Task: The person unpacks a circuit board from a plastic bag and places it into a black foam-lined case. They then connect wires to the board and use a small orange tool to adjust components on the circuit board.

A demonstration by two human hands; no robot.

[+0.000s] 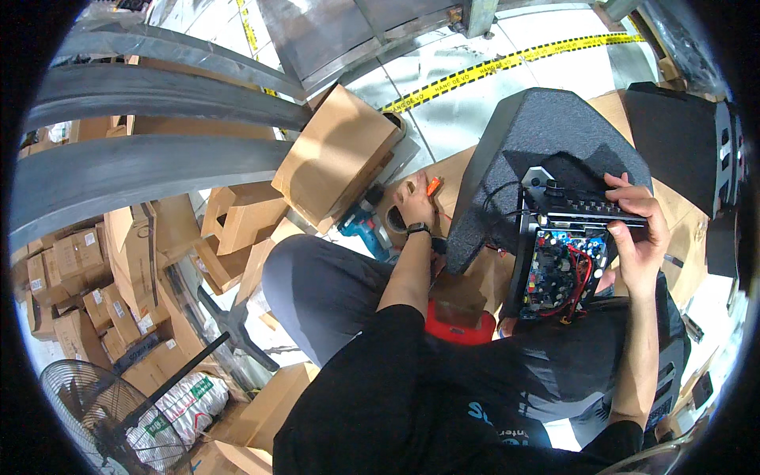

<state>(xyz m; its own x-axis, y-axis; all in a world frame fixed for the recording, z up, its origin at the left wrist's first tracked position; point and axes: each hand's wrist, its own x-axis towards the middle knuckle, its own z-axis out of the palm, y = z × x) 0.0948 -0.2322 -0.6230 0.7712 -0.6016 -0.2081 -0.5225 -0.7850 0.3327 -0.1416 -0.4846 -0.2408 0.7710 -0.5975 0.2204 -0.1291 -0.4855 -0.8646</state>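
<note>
The knobbed control module (590, 212) rests at the near side of the dark speaker cabinet (514, 134), unseated, its circuit board (558, 273) bare; work appears partway, wiring progress unclear. Near the cabinet's right edge, the right hand (640, 229) clasps the module between thumb and fingers; left of the cabinet, the left hand (416, 204) half-curls beside an orange item (433, 186) (grip uncertain).

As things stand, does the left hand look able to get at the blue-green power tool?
Probably yes: the power tool lies just beside the left hand, its body largely uncovered. An orange item at that hand might need releasing first, if held.
</note>
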